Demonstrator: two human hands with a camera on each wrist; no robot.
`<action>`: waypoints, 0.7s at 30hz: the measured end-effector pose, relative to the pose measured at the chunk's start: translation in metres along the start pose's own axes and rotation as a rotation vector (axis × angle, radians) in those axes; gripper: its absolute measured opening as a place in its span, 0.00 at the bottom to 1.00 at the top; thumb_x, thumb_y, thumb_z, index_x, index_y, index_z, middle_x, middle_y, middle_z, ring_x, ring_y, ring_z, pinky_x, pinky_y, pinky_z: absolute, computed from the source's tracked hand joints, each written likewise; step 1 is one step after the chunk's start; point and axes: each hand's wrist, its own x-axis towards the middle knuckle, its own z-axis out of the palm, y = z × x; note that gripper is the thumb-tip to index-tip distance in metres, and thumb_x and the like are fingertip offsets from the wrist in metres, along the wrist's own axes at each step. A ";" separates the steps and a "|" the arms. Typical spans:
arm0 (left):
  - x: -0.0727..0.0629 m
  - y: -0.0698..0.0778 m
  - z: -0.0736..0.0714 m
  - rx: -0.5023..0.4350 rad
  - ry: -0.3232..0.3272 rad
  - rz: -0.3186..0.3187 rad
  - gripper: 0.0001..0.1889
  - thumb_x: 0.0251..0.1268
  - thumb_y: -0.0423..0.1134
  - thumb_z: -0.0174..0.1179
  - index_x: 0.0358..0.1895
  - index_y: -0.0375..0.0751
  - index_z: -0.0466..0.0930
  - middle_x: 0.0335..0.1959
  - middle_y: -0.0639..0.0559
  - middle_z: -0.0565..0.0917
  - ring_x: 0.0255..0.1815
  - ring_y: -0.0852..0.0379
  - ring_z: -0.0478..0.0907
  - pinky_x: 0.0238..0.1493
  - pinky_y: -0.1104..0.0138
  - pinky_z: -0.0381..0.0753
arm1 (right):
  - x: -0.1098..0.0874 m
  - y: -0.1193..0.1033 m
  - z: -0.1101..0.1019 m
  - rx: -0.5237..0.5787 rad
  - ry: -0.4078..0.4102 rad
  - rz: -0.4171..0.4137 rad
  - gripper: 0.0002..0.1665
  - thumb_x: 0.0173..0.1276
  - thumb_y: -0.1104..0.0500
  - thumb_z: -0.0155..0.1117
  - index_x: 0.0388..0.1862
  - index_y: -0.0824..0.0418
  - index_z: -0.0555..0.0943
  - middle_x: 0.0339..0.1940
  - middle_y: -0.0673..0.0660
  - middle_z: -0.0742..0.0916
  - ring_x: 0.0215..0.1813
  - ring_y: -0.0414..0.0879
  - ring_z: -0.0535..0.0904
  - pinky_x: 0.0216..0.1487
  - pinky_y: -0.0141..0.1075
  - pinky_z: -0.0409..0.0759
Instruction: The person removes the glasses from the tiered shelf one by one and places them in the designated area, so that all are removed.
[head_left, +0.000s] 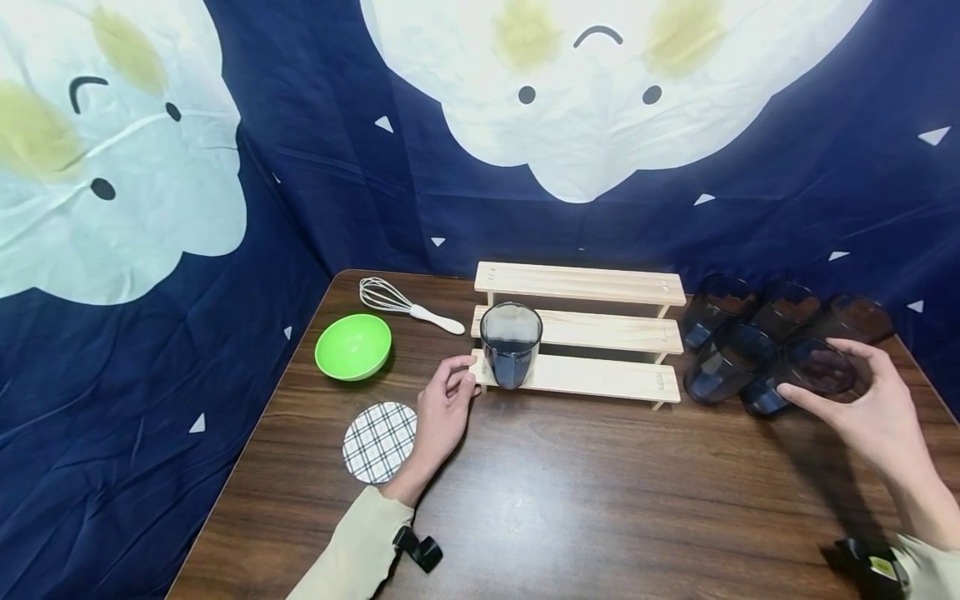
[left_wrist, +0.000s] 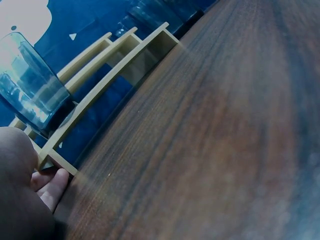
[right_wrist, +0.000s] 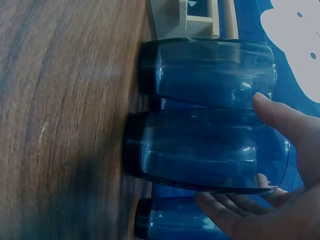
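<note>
My left hand pinches the left end of the lowest step of a three-step wooden shelf rack. A dark blue-tinted glass stands upright on that end, beside the hand. At the right, my right hand holds the upper part of another tinted drinking glass, thumb on one side and fingers on the other. That glass stands upright with its base on the table. In the right wrist view, a neighbouring glass stands close beside it on the thumb side.
Several more tinted glasses cluster right of the rack. On the left are a green bowl, a white whisk and a round checked coaster. A blue patterned cloth hangs behind the brown wooden table.
</note>
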 end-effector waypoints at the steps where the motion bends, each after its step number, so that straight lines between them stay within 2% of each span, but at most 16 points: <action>1: 0.000 0.000 0.000 0.000 -0.001 0.001 0.13 0.85 0.28 0.60 0.64 0.34 0.83 0.47 0.34 0.93 0.48 0.37 0.94 0.58 0.60 0.94 | 0.000 0.000 0.000 -0.007 0.002 0.004 0.51 0.64 0.60 0.87 0.81 0.53 0.70 0.51 0.21 0.75 0.48 0.15 0.72 0.44 0.08 0.68; 3: 0.000 0.000 0.000 0.001 -0.002 0.001 0.13 0.85 0.28 0.60 0.64 0.34 0.83 0.48 0.34 0.93 0.48 0.37 0.94 0.58 0.61 0.94 | 0.000 -0.001 -0.001 -0.032 -0.001 0.011 0.57 0.63 0.59 0.89 0.86 0.62 0.66 0.52 0.22 0.73 0.48 0.15 0.71 0.43 0.09 0.66; 5: 0.000 -0.001 0.000 0.002 0.000 0.004 0.13 0.85 0.29 0.60 0.64 0.34 0.83 0.48 0.34 0.93 0.48 0.37 0.94 0.58 0.61 0.94 | 0.000 -0.003 -0.002 -0.047 -0.007 0.011 0.62 0.63 0.58 0.89 0.88 0.63 0.63 0.53 0.25 0.74 0.48 0.15 0.70 0.42 0.10 0.65; 7: 0.000 -0.001 0.000 0.004 0.001 0.004 0.13 0.85 0.29 0.60 0.64 0.34 0.83 0.48 0.34 0.93 0.48 0.37 0.94 0.58 0.62 0.94 | -0.001 -0.004 -0.003 -0.076 -0.009 0.015 0.64 0.63 0.56 0.89 0.90 0.63 0.61 0.57 0.35 0.81 0.48 0.16 0.69 0.42 0.11 0.66; 9: 0.000 -0.001 0.000 0.004 0.001 0.004 0.13 0.85 0.29 0.60 0.65 0.34 0.83 0.48 0.33 0.93 0.48 0.37 0.94 0.58 0.61 0.93 | -0.003 -0.005 -0.004 -0.122 -0.003 0.028 0.64 0.64 0.52 0.89 0.91 0.61 0.61 0.64 0.48 0.83 0.57 0.26 0.76 0.46 0.13 0.64; 12: -0.001 0.000 0.000 0.000 0.002 0.004 0.13 0.85 0.28 0.60 0.65 0.34 0.83 0.48 0.33 0.93 0.48 0.37 0.94 0.58 0.61 0.94 | -0.004 -0.007 -0.006 -0.135 0.028 0.027 0.62 0.64 0.52 0.88 0.90 0.59 0.63 0.65 0.46 0.83 0.58 0.28 0.75 0.47 0.15 0.63; 14: -0.001 0.000 0.000 -0.002 0.003 0.006 0.13 0.85 0.28 0.60 0.64 0.33 0.83 0.48 0.33 0.93 0.48 0.37 0.94 0.58 0.60 0.94 | -0.005 -0.009 -0.007 -0.106 0.052 0.028 0.60 0.64 0.53 0.88 0.90 0.55 0.65 0.62 0.33 0.80 0.60 0.26 0.75 0.50 0.13 0.63; 16: -0.001 0.000 0.000 -0.001 0.003 0.009 0.13 0.85 0.28 0.60 0.64 0.33 0.83 0.48 0.33 0.93 0.48 0.37 0.94 0.58 0.60 0.94 | -0.005 -0.012 -0.007 -0.080 0.086 0.033 0.59 0.64 0.54 0.88 0.89 0.52 0.67 0.60 0.27 0.77 0.53 0.16 0.68 0.52 0.11 0.66; 18: -0.001 0.000 0.000 -0.003 0.003 0.010 0.13 0.85 0.28 0.60 0.64 0.33 0.83 0.48 0.33 0.93 0.48 0.36 0.94 0.58 0.60 0.93 | -0.006 -0.017 -0.007 -0.048 0.127 0.055 0.57 0.65 0.56 0.87 0.89 0.49 0.68 0.66 0.33 0.79 0.60 0.17 0.70 0.63 0.11 0.67; 21: -0.001 0.000 0.000 -0.003 0.001 0.011 0.13 0.85 0.28 0.60 0.64 0.33 0.83 0.47 0.33 0.93 0.48 0.36 0.94 0.58 0.59 0.94 | -0.006 -0.027 -0.008 0.023 0.213 0.079 0.54 0.65 0.61 0.85 0.88 0.46 0.70 0.76 0.43 0.79 0.70 0.24 0.71 0.78 0.18 0.64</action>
